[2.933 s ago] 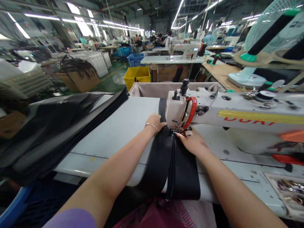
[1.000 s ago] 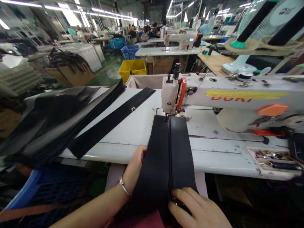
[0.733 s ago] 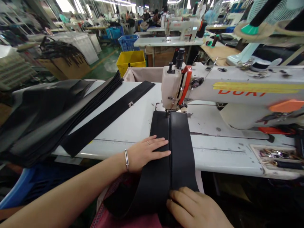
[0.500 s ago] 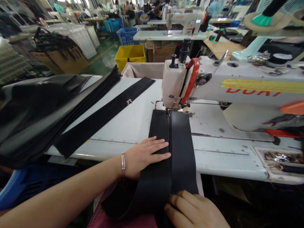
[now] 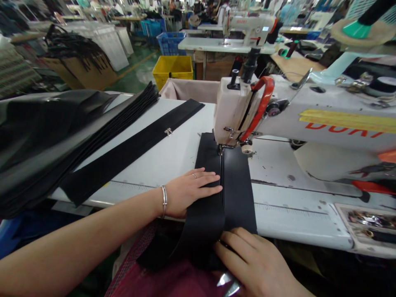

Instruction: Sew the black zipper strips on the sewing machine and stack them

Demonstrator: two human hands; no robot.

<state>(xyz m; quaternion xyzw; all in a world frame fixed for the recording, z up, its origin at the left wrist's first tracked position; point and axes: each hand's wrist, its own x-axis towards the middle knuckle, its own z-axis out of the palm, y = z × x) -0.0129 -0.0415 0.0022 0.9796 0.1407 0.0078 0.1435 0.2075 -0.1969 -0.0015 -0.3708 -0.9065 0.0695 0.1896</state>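
Observation:
A black leather-like panel (image 5: 239, 194) with a zipper (image 5: 222, 177) down its middle lies under the needle area of the sewing machine (image 5: 230, 111). My left hand (image 5: 193, 189) rests flat on the panel's left half, fingers stretched toward the zipper. The panel's near left part curls down over the table edge. My right hand (image 5: 253, 258) has its fingers bent round the panel's near end. Below that hand, two shiny metal blades (image 5: 229, 284) stick out, like those of thread snips; their handles are hidden.
Left of the machine lies a black strip (image 5: 133, 150) with metal zipper pulls (image 5: 168, 132). Beyond it are stacked black pieces (image 5: 123, 119). A tray of small metal parts (image 5: 368, 220) is set in the right of the table. A yellow crate (image 5: 173, 68) stands behind.
The panel has moved forward under the machine, both hands travelling with it. Metal blades now show beneath my right hand. The camera view has shifted slightly.

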